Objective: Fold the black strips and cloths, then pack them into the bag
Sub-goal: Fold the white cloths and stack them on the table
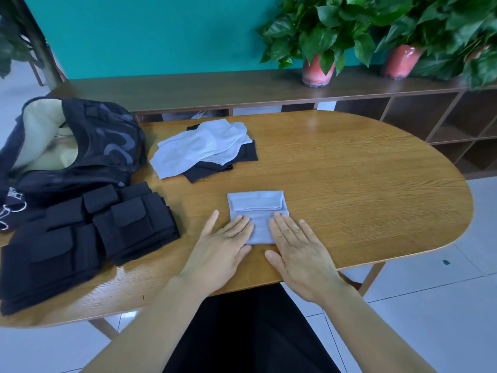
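A folded pale grey-blue cloth (256, 208) lies on the wooden table (349, 184) in front of me. My left hand (223, 246) lies flat with straight fingers pressing the cloth's near left corner. My right hand (298, 246) lies flat the same way on its near right corner. Behind it, a loose pile of pale cloths (199, 146) rests on black cloths (215, 168). Folded black strips (134, 227) are stacked at the left, with a larger black stack (48, 265) beside them. The open black bag (72, 146) with a cream lining stands at the far left.
A long wooden shelf unit (242, 90) runs behind the table and carries two potted plants (318, 68), (400, 61). The table's rounded right end has bare wood. White tiled floor (430, 305) lies to the right and below.
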`<state>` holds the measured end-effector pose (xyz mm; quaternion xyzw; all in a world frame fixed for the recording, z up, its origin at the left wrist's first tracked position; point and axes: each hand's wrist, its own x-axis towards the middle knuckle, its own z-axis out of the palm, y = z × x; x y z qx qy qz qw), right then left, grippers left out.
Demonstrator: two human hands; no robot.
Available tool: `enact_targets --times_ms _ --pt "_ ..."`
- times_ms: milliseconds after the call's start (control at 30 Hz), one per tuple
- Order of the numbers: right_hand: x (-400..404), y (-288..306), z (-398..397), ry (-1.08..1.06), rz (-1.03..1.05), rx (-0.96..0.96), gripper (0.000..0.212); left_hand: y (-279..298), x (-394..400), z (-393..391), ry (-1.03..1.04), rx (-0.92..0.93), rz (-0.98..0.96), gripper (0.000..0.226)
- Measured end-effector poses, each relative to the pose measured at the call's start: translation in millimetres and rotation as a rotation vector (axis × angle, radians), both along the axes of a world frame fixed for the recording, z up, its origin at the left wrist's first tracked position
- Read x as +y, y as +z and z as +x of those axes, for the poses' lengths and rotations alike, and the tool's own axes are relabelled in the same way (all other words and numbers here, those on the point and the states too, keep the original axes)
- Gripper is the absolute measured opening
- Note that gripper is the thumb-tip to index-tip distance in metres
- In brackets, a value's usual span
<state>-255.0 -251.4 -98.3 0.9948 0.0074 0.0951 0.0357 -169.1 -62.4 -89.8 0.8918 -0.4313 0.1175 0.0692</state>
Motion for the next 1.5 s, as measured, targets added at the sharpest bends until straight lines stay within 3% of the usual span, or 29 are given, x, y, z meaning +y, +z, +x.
enact_targets --times_ms 100,233,367,533,667,833,900,1033,1100,1233,1500 --pt "-2 4 -2 -0.036 0.006 0.000 0.067 4 -1 7 -0.070 -0.103 -0.038 0.037" --pt "-1 13 3 0.014 0.010 -0.064 0.061 15 -2 14 -0.106 -0.119 0.002 0.036" --pt "-3 24 12 0.134 0.021 -0.143 0.052 39 -4 15 -0.076 0.095 0.038 0.020" --pt "-9 25 27 0.169 0.062 -0.115 0.046 41 -3 13 -0.113 0.060 -0.024 0.047" --pt "-12 28 27 0.168 0.126 -0.068 0.046 39 -8 14 -0.128 0.129 0.129 0.067" --pt "-25 34 25 0.146 0.317 -0.062 0.043 27 3 24 -0.149 0.196 -0.067 0.033" --pt "-30 42 24 0.079 0.520 -0.027 0.030 27 4 29 -0.103 0.372 -0.122 0.015" --pt "-36 50 45 -0.108 0.909 0.004 0.010 43 -5 39 0.117 0.777 -0.502 0.041" --pt "-37 51 59 -0.215 1.063 0.009 0.018 50 -13 43 0.250 0.847 -0.622 0.042" --pt "-34 50 80 -0.370 1.122 -0.019 0.048 47 -27 55 0.465 0.864 -0.754 0.046" --pt "-17 42 96 -0.585 0.870 -0.034 0.046 32 -46 57 0.692 0.609 -0.591 0.028"
